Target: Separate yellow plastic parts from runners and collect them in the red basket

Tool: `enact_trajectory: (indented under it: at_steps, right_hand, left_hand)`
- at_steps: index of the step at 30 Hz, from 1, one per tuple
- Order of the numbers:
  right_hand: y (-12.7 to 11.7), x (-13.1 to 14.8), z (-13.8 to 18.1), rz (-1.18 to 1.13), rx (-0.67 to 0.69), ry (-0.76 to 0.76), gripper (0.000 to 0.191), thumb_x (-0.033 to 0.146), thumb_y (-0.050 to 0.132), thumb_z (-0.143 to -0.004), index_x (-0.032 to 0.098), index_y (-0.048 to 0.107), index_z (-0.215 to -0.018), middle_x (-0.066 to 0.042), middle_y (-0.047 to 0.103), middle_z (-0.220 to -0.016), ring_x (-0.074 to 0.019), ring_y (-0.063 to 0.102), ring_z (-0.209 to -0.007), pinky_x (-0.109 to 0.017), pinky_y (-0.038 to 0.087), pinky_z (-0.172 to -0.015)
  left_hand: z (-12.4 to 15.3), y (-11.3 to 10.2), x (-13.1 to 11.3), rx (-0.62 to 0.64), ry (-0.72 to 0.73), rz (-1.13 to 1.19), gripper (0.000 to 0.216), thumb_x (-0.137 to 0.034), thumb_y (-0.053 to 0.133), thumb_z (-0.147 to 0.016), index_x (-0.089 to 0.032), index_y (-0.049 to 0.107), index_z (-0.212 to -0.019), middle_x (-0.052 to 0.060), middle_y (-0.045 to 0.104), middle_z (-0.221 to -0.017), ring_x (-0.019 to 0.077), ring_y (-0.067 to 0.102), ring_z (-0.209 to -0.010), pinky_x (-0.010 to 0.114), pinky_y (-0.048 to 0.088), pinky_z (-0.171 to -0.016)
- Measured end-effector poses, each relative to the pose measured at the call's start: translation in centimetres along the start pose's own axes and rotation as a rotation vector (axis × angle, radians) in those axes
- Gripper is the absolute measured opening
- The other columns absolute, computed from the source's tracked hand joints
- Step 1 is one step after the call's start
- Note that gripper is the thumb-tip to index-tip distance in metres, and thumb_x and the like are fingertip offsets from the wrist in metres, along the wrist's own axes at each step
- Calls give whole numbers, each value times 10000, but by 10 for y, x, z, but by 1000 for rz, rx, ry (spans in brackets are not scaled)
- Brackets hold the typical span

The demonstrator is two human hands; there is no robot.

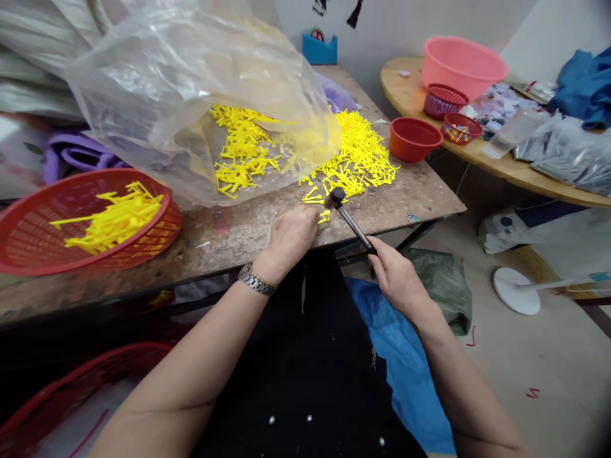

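Note:
My left hand (292,236) rests on the worn table's front edge (229,238), fingers closed on a small yellow plastic piece (324,217). My right hand (394,275) grips the handle of a small black hammer (347,218), whose head sits just above that piece. A heap of yellow plastic parts (356,156) lies just beyond the hammer. More yellow parts show inside a large clear plastic bag (191,89) at the table's middle.
A red basket (28,235) with yellow parts stands at the left. A red bowl (413,138) sits at the table's right corner. A second wooden table (501,166) on the right holds a pink basin (462,63) and small red baskets. Another red basket (62,394) is below.

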State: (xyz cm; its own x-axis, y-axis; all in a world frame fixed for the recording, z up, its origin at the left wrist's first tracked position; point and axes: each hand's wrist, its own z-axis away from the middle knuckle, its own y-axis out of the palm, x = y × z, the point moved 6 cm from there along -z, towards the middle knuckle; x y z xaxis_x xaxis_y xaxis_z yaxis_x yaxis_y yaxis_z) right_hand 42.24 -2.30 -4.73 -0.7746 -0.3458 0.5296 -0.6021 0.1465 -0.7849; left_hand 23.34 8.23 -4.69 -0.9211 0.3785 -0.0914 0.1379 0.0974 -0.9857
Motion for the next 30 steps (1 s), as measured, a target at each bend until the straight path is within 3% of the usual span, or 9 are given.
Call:
enact_trajectory:
  at_steps: [4,7,12,14,20,26,30]
  right_hand:
    - [-21,19,0,-25,-121,-50,461,315,369,-1042,220,485,-1479,-103,665,-1362,-252,633,-1269,-461,541,-1079]
    - [-19,19,1,-16,-186,-37,492,305,336,-1043,223,435,-1518,-103,677,-1327,-253,646,-1248,-472,559,-1056]
    - [7,2,-8,72,43,31,432,263,363,-1027,165,539,-1410,-147,687,-1303,-282,655,-1230,-475,540,-1065]
    - [6,3,-10,81,81,43,425,265,364,-1032,166,544,-1404,-144,689,-1303,-279,650,-1240,-468,531,-1074]
    - [-17,23,-5,45,-177,-58,466,306,322,-1047,214,483,-1474,-106,644,-1393,-250,580,-1340,-453,485,-1138]
    - [5,-1,-12,80,56,68,439,275,357,-1026,166,548,-1406,-144,705,-1279,-284,668,-1204,-478,548,-1040]
    - [-10,8,-11,49,-87,-1,453,305,345,-1040,204,509,-1450,-116,654,-1380,-259,600,-1313,-470,487,-1128]
  left_hand:
    - [-2,0,1,7,10,11,282,-196,415,-1005,-150,690,-968,150,719,-1009,273,681,-942,338,490,-805]
    - [-3,-2,1,18,2,8,293,-193,408,-1005,-145,694,-961,153,722,-1000,273,682,-941,338,491,-807]
    - [-2,-2,0,15,1,41,297,-184,398,-1004,-144,692,-1006,149,725,-1010,271,686,-946,337,489,-810]
    - [-3,0,1,14,-4,58,305,-184,391,-1006,-145,693,-1016,151,727,-1019,273,685,-950,340,490,-812]
    - [-6,4,4,13,7,52,313,-202,397,-1004,-143,702,-962,165,726,-1006,279,678,-950,346,487,-819]
    - [-7,1,4,21,-25,74,327,-204,390,-1000,-147,711,-981,166,732,-1017,279,682,-954,344,491,-822]
    - [-8,2,4,11,-16,83,332,-224,393,-1005,-150,713,-959,166,732,-1004,278,682,-954,338,493,-826]
